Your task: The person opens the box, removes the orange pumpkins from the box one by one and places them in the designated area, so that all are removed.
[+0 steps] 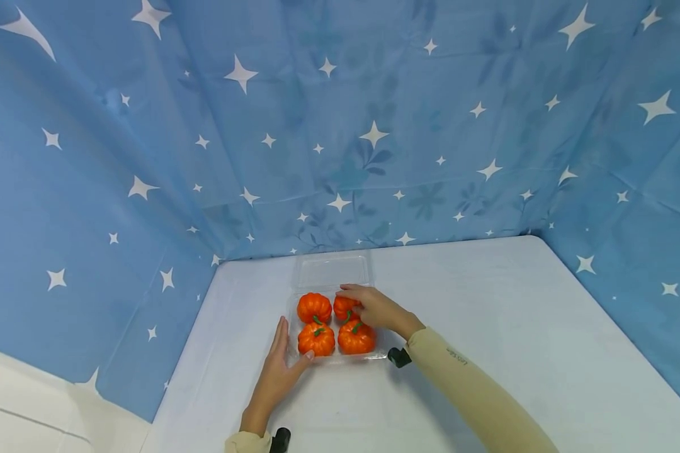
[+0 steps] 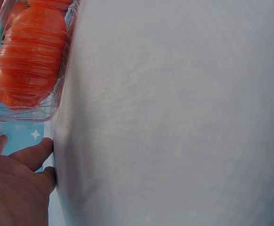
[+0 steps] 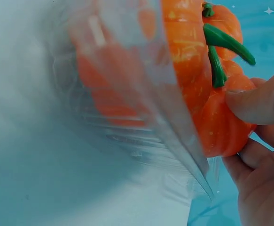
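Observation:
Several orange toy pumpkins with green stems sit in a clear plastic container (image 1: pixel 340 360), in two rows. My right hand (image 1: pixel 381 310) grips the back right pumpkin (image 1: pixel 344 306); the right wrist view shows the thumb on the side of that pumpkin (image 3: pixel 223 125) near its stem. My left hand (image 1: pixel 273 376) lies along the container's left side with straight fingers, its thumb at the front edge by the front left pumpkin (image 1: pixel 316 340). The back left pumpkin (image 1: pixel 314 307) and front right pumpkin (image 1: pixel 357 338) stand untouched. Fingers partly hide the gripped pumpkin in the head view.
The container's clear lid (image 1: pixel 333 269) lies folded open behind it, towards the table's back edge. A white cloth covers the table (image 1: pixel 476 289). Blue star-patterned curtains (image 1: pixel 340 126) hang behind and at both sides.

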Available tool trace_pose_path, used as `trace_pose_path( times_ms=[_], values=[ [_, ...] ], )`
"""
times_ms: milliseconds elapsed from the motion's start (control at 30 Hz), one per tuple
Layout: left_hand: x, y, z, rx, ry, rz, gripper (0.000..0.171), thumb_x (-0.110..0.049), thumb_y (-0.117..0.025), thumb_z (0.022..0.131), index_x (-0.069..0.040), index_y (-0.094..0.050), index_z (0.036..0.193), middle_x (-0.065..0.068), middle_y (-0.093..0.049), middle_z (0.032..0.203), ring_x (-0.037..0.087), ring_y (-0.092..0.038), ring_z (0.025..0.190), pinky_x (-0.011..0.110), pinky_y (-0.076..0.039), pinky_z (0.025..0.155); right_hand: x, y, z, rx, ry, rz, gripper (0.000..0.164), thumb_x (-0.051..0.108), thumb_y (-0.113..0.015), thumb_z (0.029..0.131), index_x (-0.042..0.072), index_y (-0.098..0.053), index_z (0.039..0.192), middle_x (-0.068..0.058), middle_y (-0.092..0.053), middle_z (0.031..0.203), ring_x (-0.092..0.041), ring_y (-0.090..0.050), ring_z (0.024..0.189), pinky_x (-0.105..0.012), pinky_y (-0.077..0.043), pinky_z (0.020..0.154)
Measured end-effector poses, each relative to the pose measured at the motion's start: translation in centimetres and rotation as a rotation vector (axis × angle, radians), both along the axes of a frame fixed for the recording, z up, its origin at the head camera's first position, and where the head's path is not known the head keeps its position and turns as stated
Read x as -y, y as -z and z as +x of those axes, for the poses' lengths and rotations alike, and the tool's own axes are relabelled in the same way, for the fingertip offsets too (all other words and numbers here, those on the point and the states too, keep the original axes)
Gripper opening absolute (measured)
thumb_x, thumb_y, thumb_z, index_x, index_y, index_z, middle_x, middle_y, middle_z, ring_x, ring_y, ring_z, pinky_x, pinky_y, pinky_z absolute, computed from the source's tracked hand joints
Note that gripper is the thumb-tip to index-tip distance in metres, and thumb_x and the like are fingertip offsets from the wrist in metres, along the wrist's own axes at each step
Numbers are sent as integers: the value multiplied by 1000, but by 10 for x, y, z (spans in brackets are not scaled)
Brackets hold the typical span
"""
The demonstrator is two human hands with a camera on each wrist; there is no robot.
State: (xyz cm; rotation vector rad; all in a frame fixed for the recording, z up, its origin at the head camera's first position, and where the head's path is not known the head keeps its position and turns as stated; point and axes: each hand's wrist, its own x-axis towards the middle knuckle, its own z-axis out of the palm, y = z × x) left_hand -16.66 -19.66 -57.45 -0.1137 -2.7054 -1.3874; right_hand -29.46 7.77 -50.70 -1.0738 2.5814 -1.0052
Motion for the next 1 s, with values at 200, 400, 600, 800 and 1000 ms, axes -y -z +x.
trace_pose_path(
  times_ms=[200, 400, 600, 800, 1000],
  values=[
    [0, 1, 0, 6, -1, 7, 107, -52, -74, 97, -5, -14, 172, 12, -9, 179, 40, -24, 159, 61, -23, 125, -3, -7, -2, -38, 9, -10, 57, -16, -58, 97, 2, -61, 151, -18, -51, 161, -37, -46, 149, -49, -45, 116],
    [1, 0, 1, -5, 4, 9, 106, -51, -75, 98, -4, -15, 172, 13, -9, 179, 39, -22, 160, 61, -22, 125, -8, -19, -2, -58, 18, -44, 51, -11, -62, 100, 2, -62, 150, -20, -52, 159, -38, -49, 147, -50, -46, 114],
    [1, 2, 1, -1, 3, 27, 106, -50, -75, 98, -5, -14, 172, 12, -9, 179, 40, -24, 159, 61, -23, 125, -18, -19, 0, -28, 44, -91, 49, -1, -68, 103, 5, -62, 150, -16, -57, 155, -37, -54, 143, -50, -49, 113],
    [1, 3, 1, 12, -1, 25, 106, -50, -75, 98, -6, -14, 172, 12, -9, 179, 41, -27, 158, 60, -25, 124, -32, -15, 1, 63, 124, -168, 49, 7, -70, 104, 6, -61, 152, -13, -66, 145, -31, -66, 124, -44, -58, 102],
    [1, 1, 0, 7, 0, 19, 106, -51, -75, 98, -5, -15, 172, 13, -9, 179, 42, -29, 157, 60, -25, 124, -50, -14, -1, 103, 219, -248, 49, 12, -70, 105, 0, -59, 152, -17, -65, 145, -35, -66, 126, -47, -58, 102]
  ],
)
